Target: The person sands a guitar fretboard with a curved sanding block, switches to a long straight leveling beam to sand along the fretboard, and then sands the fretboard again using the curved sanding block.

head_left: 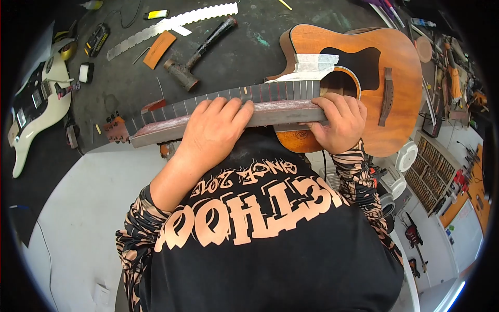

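An acoustic guitar lies across the dark bench, its body on the right and headstock on the left. Along its fretted fingerboard rests a long grey sanding beam with a reddish, dusty edge. My left hand is wrapped over the beam near its middle, fingertips on the far edge. At the beam's right end, close to the soundhole, my right hand grips with the thumb below and fingers above. White tape covers the guitar's top beside the fingerboard.
Beyond the neck lie a hammer, a curved wooden block and a notched metal straightedge. A white electric guitar body is at the left. Tools crowd the right side, with a cabinet of small drawers below.
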Demonstrator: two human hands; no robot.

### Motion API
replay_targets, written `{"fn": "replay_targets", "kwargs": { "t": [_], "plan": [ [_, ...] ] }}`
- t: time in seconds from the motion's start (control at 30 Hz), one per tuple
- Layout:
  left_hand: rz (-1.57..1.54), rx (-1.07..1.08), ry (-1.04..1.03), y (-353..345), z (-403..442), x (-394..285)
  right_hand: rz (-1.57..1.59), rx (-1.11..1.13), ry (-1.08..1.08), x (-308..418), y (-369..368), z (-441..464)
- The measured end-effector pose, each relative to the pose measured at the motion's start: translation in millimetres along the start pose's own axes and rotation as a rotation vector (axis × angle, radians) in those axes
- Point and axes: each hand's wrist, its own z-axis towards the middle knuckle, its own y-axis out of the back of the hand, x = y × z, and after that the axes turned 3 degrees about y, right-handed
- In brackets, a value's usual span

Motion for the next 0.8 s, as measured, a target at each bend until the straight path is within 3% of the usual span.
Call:
{"fn": "replay_targets", "kwargs": {
  "t": [0.27, 0.4, 0.57, 0.67, 0.8],
  "plan": [
    [0.091, -0.068, 0.108, -12, -1, -12, -0.007, 0.07, 0.025, -5, 7, 3],
    [0.181, -0.037, 0.09, -4, -10, -19, 0.041, -0.068, 0.076, -5, 5, -8],
    [0.3, -0.359, -0.009, 27, -42, -39, -0.051, -0.226, 0.063, 43, 44, -40],
    [0.327, -0.429, 0.007, 23, -74, -45, -0.032, 0.031, 0.053, 78, 69, -53],
    [0.436, -0.482, -0.023, 10, -113, -47, -0.07, 0.114, 0.06, 104, 84, -65]
  ]
}}
